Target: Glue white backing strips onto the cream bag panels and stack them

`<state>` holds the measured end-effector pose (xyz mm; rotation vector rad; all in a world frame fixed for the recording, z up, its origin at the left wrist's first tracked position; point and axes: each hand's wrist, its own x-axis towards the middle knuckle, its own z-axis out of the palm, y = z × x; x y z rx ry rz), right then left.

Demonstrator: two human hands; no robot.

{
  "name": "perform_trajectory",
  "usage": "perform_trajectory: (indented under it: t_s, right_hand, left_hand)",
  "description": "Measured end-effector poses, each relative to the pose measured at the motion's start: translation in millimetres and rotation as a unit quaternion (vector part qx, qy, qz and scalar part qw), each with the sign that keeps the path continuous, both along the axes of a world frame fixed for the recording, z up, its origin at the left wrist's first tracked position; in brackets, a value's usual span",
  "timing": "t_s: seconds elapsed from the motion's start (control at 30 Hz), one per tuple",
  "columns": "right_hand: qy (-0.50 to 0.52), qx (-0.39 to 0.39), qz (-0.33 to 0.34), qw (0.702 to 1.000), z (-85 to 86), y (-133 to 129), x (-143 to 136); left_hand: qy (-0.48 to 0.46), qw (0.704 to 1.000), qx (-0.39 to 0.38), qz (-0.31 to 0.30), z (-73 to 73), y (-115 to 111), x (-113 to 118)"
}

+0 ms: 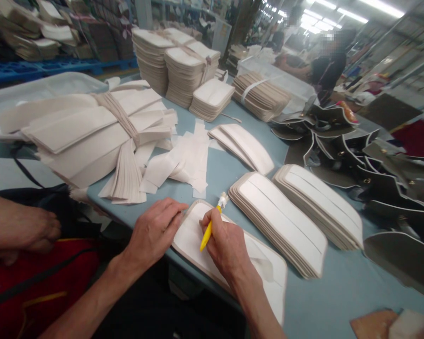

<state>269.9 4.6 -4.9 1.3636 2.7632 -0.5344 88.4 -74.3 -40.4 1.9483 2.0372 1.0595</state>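
A white panel (pixel 273 268) with a beige rim and rounded corners lies at the table's near edge, partly covered by my right hand and forearm. My right hand (pixel 226 240) is closed around a slim yellow pen-shaped tool (pixel 207 237) with a whitish end (pixel 223 200); whether it is a pen or a brush I cannot tell. That whitish end points away from me, over the panel's far edge. At the panel's left end, my left hand (pixel 159 223) grips the edge, index finger reaching forward and thumb alongside. A pale flap or strip (pixel 263 266) shows on the panel.
Two panel stacks (pixel 279 221) (pixel 318 202) stand right of the panel. Loose strips (pixel 183 160) and a tied bundle (pixel 85 127) lie left. Tied stacks (pixel 183 61) stand behind, dark white-edged pieces (pixel 339 146) at right. Another person's hand (pixel 31 230) is at left.
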Motion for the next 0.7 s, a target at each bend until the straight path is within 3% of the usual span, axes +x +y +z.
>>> perform_trajectory:
  t_s: [0.2,0.7]
  right_hand:
    - [0.0,-0.027,-0.002,1.0,4.1,1.4,0.3]
    - [-0.01,-0.052,-0.012,0.999,2.7,0.7,0.5]
  left_hand:
    - [-0.022,0.998,-0.027,-0.047,3.8,5.0,-1.2]
    - [-0.071,0.994,-0.061,-0.063,0.0,2.9,-5.4]
